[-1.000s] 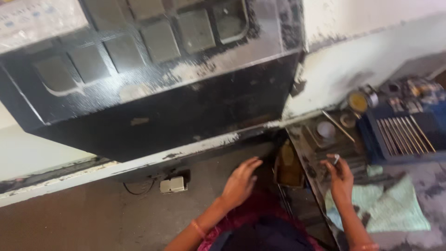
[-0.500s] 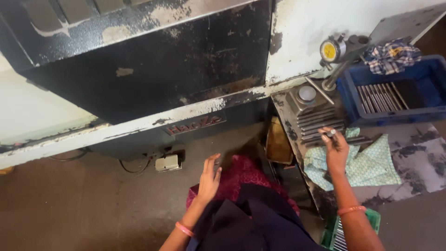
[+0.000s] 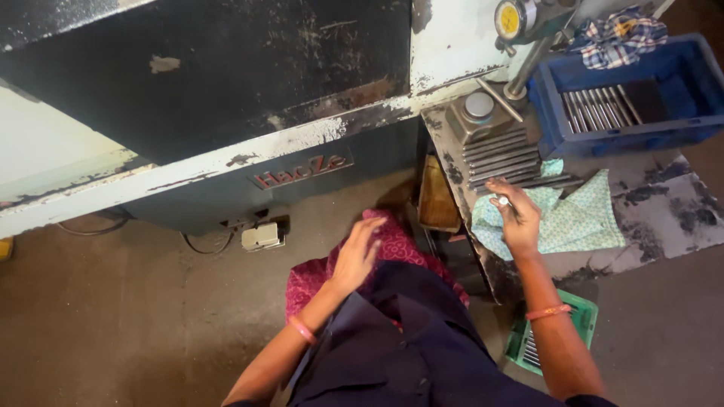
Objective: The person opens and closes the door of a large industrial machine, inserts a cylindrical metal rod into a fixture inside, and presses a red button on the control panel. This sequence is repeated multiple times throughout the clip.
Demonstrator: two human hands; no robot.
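My right hand [image 3: 516, 218] is closed around a short metal rod [image 3: 503, 201] whose shiny end shows above the fingers. It hovers over a pale green cloth [image 3: 577, 222] on a dirty metal bench [image 3: 679, 215], just in front of a row of several metal rods [image 3: 501, 158]. My left hand [image 3: 356, 256] hangs free over my lap with fingers spread and holds nothing. A pink bangle sits on each wrist.
A blue crate [image 3: 648, 124] with more rods and a checked cloth [image 3: 622, 34] stands at the bench's far right. A dial gauge on a stand [image 3: 516, 22] rises behind the rods. A large worn machine [image 3: 226, 113] fills the left. A foot switch [image 3: 260, 236] and a green basket [image 3: 543, 343] lie on the floor.
The view has tilted down and shifted. My right hand has drawn back from the row of rods toward the cloth with a rod in it. My left hand stays open by my lap.
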